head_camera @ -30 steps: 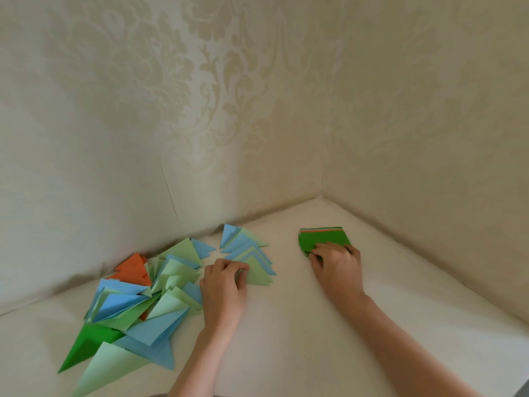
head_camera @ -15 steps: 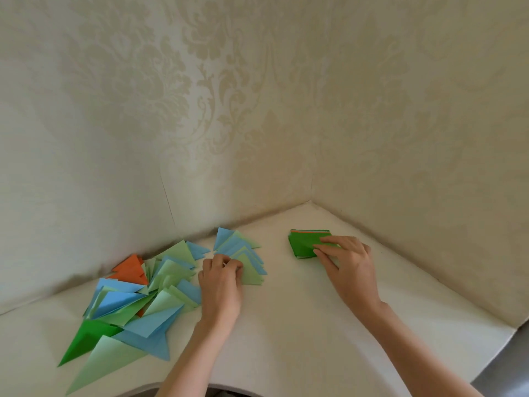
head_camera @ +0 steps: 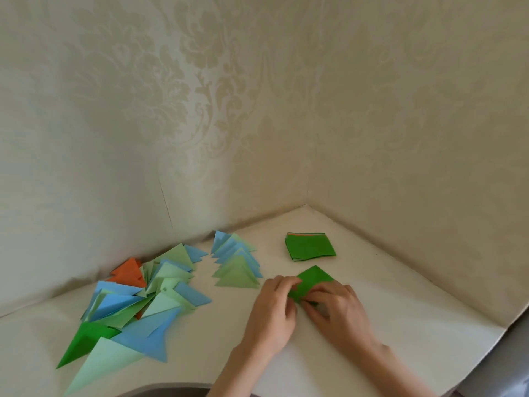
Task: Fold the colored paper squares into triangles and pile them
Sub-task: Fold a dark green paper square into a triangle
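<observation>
Both hands have left their earlier spots — the left hand [head_camera: 273,309] has come off the small row of triangles and the right hand [head_camera: 336,312] off the stack — and now meet over 1 dark green sheet [head_camera: 313,277] lying on the worktop [head_camera: 386,325] between them. The left hand's fingers curl onto the sheet's left edge, thumb and fingertips pinching it; the right hand's fingers curl over its near corner, gripping there too. The far part of the sheet shows past the fingers, a corner pointing away.

To the left, nearest the camera, lies the big pile [head_camera: 134,308] of folded triangles: pale green, blue, 1 dark green at the near left, orange at the far side — loosely overlapped. Farther back, just beside it, sits the small row [head_camera: 237,260] of blue and pale green triangles, overlapping one another, apart from the left hand.

Beyond the hands, apart from the sheet, rests the stack [head_camera: 310,247] of unfolded squares, dark green on top, with an orange edge at its far side. Patterned walls [head_camera: 200,110] meet in a corner behind.
</observation>
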A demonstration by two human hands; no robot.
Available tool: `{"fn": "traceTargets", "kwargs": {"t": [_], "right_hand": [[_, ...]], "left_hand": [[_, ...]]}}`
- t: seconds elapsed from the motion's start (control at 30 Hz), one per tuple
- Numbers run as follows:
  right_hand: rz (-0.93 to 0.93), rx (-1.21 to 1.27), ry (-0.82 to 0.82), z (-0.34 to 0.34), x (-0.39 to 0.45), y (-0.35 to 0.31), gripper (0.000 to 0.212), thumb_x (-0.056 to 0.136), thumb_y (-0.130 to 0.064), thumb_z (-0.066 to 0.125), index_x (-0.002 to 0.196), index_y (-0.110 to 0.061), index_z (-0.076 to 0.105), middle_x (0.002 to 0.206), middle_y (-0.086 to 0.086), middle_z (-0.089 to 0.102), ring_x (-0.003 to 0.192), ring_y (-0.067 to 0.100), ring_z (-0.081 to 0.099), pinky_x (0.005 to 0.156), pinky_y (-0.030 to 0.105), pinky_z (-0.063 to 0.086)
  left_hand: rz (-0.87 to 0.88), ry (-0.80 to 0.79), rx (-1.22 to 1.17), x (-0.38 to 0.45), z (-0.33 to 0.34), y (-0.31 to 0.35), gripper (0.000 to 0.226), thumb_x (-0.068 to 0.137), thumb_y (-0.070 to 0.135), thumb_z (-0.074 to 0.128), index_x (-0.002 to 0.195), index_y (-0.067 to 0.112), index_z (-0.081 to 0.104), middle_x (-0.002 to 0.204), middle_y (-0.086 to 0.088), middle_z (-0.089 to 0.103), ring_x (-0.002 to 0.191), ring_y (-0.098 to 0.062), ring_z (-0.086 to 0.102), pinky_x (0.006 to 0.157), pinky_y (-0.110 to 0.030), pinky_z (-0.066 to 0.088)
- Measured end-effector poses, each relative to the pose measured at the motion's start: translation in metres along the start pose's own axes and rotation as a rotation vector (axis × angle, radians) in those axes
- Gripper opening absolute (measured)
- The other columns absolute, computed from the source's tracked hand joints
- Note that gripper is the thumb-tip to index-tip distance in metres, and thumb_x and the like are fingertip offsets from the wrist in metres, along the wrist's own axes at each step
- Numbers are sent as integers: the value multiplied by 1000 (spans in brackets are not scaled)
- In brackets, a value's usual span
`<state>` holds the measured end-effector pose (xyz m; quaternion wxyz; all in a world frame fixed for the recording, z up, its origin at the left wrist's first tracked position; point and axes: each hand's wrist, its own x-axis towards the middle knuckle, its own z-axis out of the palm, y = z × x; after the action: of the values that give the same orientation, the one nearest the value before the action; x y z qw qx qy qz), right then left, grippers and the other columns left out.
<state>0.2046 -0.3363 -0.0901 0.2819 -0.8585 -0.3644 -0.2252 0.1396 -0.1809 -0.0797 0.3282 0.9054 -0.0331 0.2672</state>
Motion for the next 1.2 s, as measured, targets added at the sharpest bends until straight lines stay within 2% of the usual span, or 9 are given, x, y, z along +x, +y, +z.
{"fn": "traceTargets", "kwargs": {"t": [0.17, 0.3, 0.37, 0.47, 0.63, 0.83, 1.03, 1.2], "right_hand": [[92, 45, -78, 0, -1, 2, 11, 81, -40, 61, 84, -34, 70, 88, -22, 62, 88, 3, 57, 71, 29, 48], [128, 134, -83, -4, 2, 1, 3, 82, -34, 66, 84, -33, 67, 82, -22, 59, 80, -3, 53, 72, 23, 47], [175, 202, -77, -5, 4, 1, 8, 80, -28, 72, 86, -31, 67, 83, -22, 59, 80, -2, 55, 70, 15, 45], [247, 260, -60, -6, 6, 1, 16, 76, -22, 78, 89, -27, 68, 83, -19, 59, 82, 0, 57, 68, 7, 42], [311, 300, -64, -5, 6, -1, 22, 76, -24, 78, 89, -31, 62, 84, -16, 60, 87, 1, 55, 69, 8, 42], [355, 302, -72, -4, 9, -4, 28, 75, -21, 79, 89, -34, 58, 85, -16, 58, 85, -1, 55, 70, 10, 42], [354, 306, -112, -4, 7, 0, 26, 77, -11, 76, 98, -24, 66, 89, -14, 59, 89, -1, 54, 72, 5, 39], [286, 243, -131, -2, 3, 3, 16, 86, -15, 68, 100, -22, 72, 94, -15, 56, 83, 3, 57, 74, 5, 39]], "left_hand": [[-63, -65, -11, 5, 6, -4, 49, 76, 7, 52, 121, 24, 57, 98, 13, 62, 95, -10, 54, 87, -26, 44], [-115, -25, -109, 4, 7, -9, 31, 81, 17, 61, 111, 26, 61, 87, 20, 64, 87, 0, 54, 78, -15, 43], [-131, -13, -122, 7, 7, -10, 26, 81, 19, 65, 107, 26, 63, 84, 20, 64, 86, 1, 55, 76, -11, 41], [-137, 1, -103, 12, 11, -10, 22, 81, 23, 70, 102, 26, 64, 83, 20, 65, 85, 0, 56, 76, -13, 42], [-125, 34, -25, 13, 18, -8, 21, 77, 23, 71, 97, 28, 64, 80, 19, 61, 80, -1, 54, 74, -18, 44], [-178, 27, -81, 14, 18, -10, 25, 76, 16, 72, 95, 31, 62, 79, 19, 61, 82, -1, 55, 74, -17, 43], [-187, 21, -126, 12, 16, -10, 30, 77, 8, 68, 95, 31, 63, 81, 19, 63, 83, -2, 57, 77, -20, 46], [-187, -17, -199, 8, 9, -13, 40, 80, -2, 55, 101, 31, 64, 90, 19, 66, 90, -4, 61, 80, -23, 48]]}}
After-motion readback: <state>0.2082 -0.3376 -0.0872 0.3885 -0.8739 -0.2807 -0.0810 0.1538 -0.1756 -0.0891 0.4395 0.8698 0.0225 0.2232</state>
